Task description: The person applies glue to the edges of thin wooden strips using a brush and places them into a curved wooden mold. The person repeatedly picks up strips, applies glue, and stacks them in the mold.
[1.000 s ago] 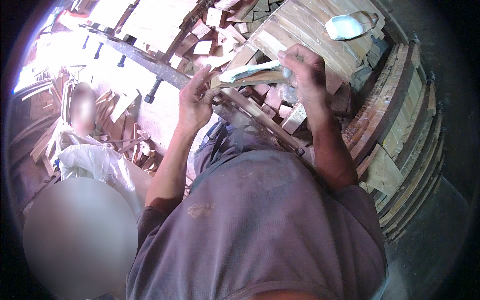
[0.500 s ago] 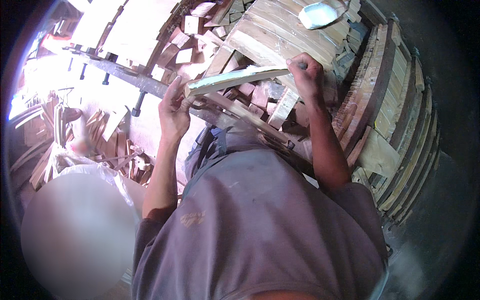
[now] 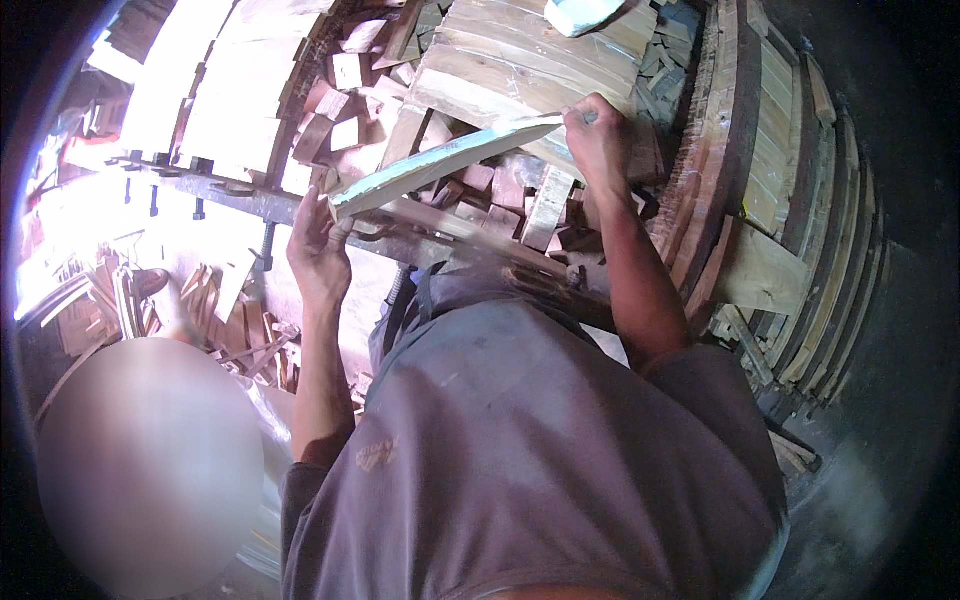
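A wooden strip spans the gap between my two hands over the bench, tilted with its right end farther away. Along its upper edge runs a pale, whitish wet-looking coating, perhaps glue. My left hand is closed on the strip's left end, thumb below and fingers behind. Pinched in my right hand is the other end, the fingers curled. Under the strip lie many loose wood blocks and a metal clamp bar fitted with bolts.
Joined wooden boards lie beyond the strip, with a white container on top. Curved wooden panels are stacked at the right. Thin offcuts pile up at the left, behind a blurred round shape.
Both hands, still holding the wooden strip, have shifted left in the view, and the left end has dropped nearer to me. The surroundings have also shifted left and the white container upward.
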Tool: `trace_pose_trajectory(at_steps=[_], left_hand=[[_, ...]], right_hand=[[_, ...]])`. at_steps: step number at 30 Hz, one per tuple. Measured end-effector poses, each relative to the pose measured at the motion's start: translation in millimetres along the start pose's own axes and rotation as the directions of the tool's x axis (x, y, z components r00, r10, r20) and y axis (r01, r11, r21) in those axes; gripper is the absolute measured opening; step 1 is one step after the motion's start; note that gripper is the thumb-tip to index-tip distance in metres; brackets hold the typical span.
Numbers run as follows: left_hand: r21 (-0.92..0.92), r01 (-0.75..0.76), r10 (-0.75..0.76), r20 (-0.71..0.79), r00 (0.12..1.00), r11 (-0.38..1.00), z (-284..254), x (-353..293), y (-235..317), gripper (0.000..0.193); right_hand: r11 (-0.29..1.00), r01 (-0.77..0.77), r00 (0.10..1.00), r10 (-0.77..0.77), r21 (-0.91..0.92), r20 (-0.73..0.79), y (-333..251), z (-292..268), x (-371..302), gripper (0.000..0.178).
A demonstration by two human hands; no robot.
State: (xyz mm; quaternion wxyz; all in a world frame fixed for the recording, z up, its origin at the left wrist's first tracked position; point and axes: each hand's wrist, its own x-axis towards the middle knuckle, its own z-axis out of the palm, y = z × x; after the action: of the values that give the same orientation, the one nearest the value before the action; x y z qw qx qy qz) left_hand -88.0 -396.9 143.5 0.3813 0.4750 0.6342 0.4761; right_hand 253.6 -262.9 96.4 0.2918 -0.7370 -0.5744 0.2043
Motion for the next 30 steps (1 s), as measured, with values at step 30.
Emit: trace_pose_trajectory(at_steps=[30], left_hand=[[-0.054,-0.014,0.016,0.033,0.999,0.998,-7.8,7.9,-13.2,0.052]], right_hand=[[0.96,-0.143,0.985,0.113,-0.242,-0.133,20.1,33.7,234.4,0.041]])
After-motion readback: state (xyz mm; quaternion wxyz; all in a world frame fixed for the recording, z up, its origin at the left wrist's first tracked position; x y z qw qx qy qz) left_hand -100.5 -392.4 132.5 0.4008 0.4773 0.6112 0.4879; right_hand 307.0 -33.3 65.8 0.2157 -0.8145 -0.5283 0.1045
